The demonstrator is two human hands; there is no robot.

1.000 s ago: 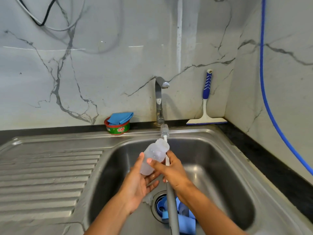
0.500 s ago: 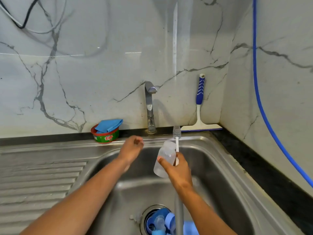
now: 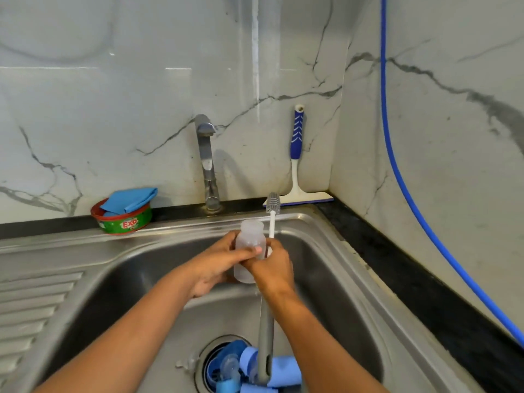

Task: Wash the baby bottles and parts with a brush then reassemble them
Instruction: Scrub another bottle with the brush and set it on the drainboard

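Observation:
A translucent baby bottle [image 3: 249, 236] stands nearly upright over the steel sink [image 3: 326, 279], mouth toward the wall. My left hand [image 3: 215, 265] wraps round its lower body from the left. My right hand [image 3: 273, 268] grips the bottle brush [image 3: 272, 211] and touches the bottle's right side; the grey bristle head pokes up beside the bottle, outside it, and the grey handle hangs down toward the drain. Blue bottle parts and a clear teat [image 3: 246, 370] lie around the drain.
The tap [image 3: 207, 160] stands behind the basin, no water visibly running. A red-rimmed soap tub with a blue cloth [image 3: 124, 214] sits on the back ledge at left. A blue-handled squeegee [image 3: 296, 165] leans in the corner. A blue hose [image 3: 397, 165] hangs down the right wall. Ridged drainboard at left.
My left hand, which had left the bottle and reached toward the tap, has come back and taken hold of the bottle again. The bottle now stands more upright.

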